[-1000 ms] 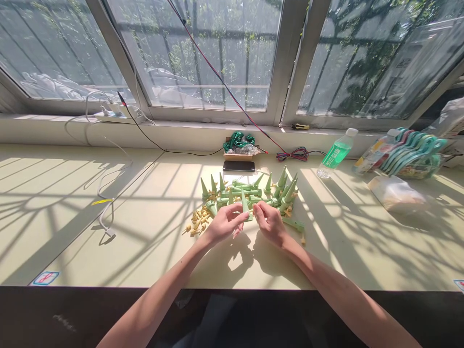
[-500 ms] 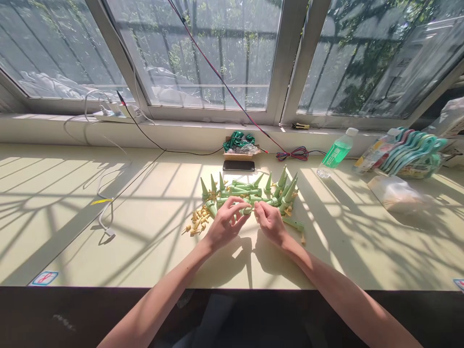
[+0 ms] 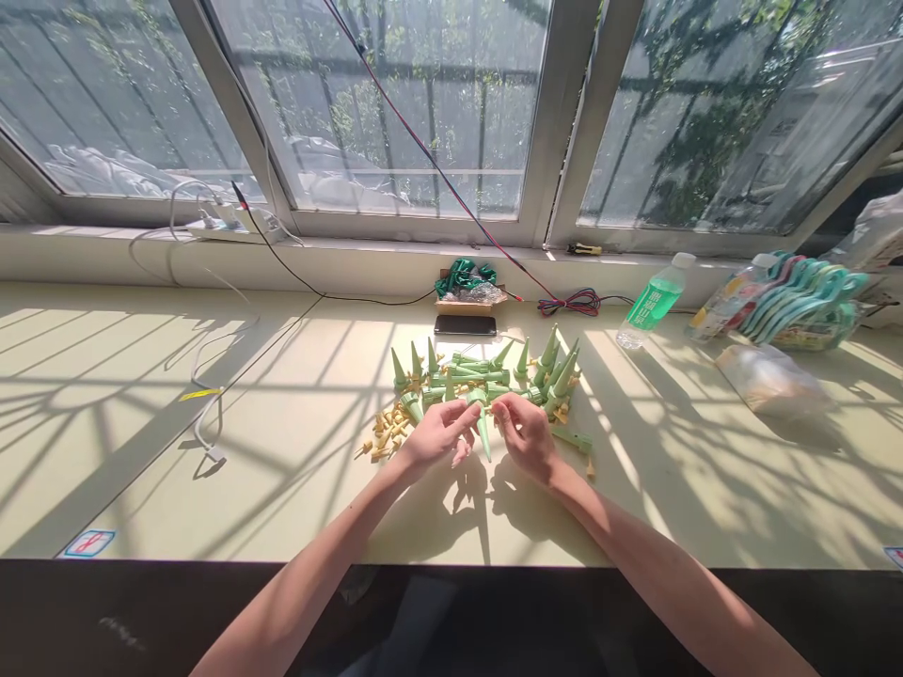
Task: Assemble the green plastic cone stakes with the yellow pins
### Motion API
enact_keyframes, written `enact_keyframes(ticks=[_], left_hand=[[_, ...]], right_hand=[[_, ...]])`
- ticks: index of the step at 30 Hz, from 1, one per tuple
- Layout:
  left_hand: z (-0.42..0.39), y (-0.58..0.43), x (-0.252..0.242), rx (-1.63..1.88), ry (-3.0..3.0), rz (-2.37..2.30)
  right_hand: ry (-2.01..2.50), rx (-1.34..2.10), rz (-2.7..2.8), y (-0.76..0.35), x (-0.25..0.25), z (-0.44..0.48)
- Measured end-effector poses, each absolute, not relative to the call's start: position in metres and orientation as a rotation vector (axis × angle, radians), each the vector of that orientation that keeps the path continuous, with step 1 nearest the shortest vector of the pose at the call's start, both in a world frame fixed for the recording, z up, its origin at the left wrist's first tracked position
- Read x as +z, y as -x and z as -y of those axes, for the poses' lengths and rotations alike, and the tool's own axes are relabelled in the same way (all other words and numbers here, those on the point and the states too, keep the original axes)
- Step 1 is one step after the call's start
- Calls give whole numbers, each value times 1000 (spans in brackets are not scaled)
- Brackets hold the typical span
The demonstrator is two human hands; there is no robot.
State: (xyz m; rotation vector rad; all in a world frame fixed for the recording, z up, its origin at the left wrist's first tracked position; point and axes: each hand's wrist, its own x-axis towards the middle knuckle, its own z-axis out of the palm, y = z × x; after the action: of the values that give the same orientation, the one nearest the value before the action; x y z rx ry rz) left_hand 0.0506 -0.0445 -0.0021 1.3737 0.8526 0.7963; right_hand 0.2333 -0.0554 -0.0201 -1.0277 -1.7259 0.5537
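My left hand [image 3: 438, 436] pinches a green plastic cone spike [image 3: 483, 437] by its wide end, its point toward me. Close beside that wide end, my right hand [image 3: 528, 436] has its fingertips pressed together. A small pale bit shows between the two hands, too small to name. Behind them lies a pile of green spikes and tubes [image 3: 480, 374], some cones standing point up. Small yellow plastic pieces [image 3: 387, 432] lie heaped left of my left hand. To the right of my right hand lies a green tube [image 3: 570, 436] with a yellow piece [image 3: 591, 465] at its end.
A black phone [image 3: 466, 325] lies behind the pile, before a small box of green straps [image 3: 466, 282]. A bottle with a green label [image 3: 653, 306], hangers [image 3: 804, 296] and a plastic bag [image 3: 772, 381] are at right. A white cable [image 3: 204, 428] crosses the left side.
The green cone spike has turned in my left hand, and its point now faces me. The left fingers have shifted around it. My right hand stays almost in place.
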Motion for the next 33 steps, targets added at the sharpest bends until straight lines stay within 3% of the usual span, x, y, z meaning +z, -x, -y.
enact_keyframes(ticks=[9,21,28,33], left_hand=[[49,-52,-2,952,-1518,-916],[56,-52,2,1226,-2204,-917],[55,-54,5,1188,-1764,-1004],[48,-53,2,952,-1359,-903]], right_hand=[[1039,607,1709,-232,-22,55],[1102,589,1686,-232,-20,57],[1102,550,1631,-232,-19,56],[1080,563,1658,-234,-19,56]])
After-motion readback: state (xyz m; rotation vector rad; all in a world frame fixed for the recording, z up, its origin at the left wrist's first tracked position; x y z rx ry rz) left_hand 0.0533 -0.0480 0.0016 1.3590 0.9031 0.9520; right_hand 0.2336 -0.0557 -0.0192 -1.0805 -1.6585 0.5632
